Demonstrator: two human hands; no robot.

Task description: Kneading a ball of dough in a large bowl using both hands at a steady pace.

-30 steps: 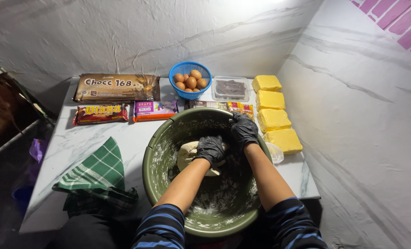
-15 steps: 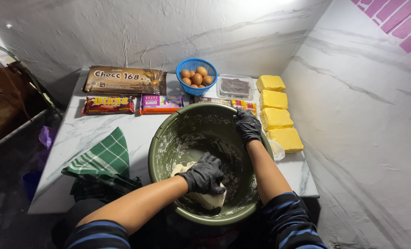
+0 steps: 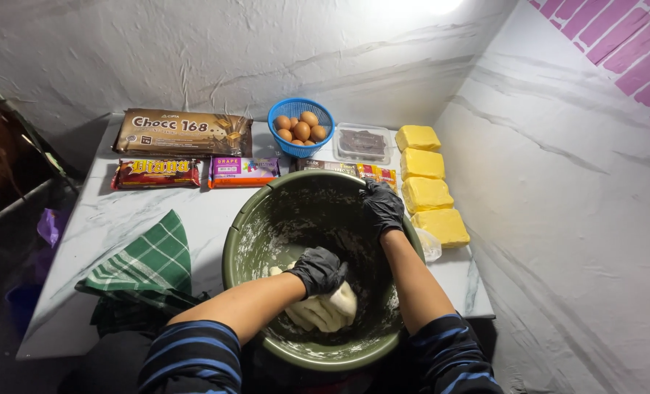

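A big green bowl (image 3: 246, 219) smeared with flour sits at the table's near edge. Inside it lies a pale lump of dough (image 3: 326, 309). My left hand (image 3: 317, 270), in a black glove, presses down on the dough with curled fingers. My right hand (image 3: 383, 206), also in a black glove, grips the bowl's far right rim.
Behind the bowl stand a blue basket of brown eggs (image 3: 301, 127), a clear tub (image 3: 363, 143), and several wrapped chocolate bars (image 3: 183, 133). Several yellow butter blocks (image 3: 427, 193) line the right side by the wall. A green checked cloth (image 3: 146, 264) lies to the left.
My left hand dragged the dough from the bowl's middle toward the near rim. My right hand left the dough and took hold of the bowl's far rim.
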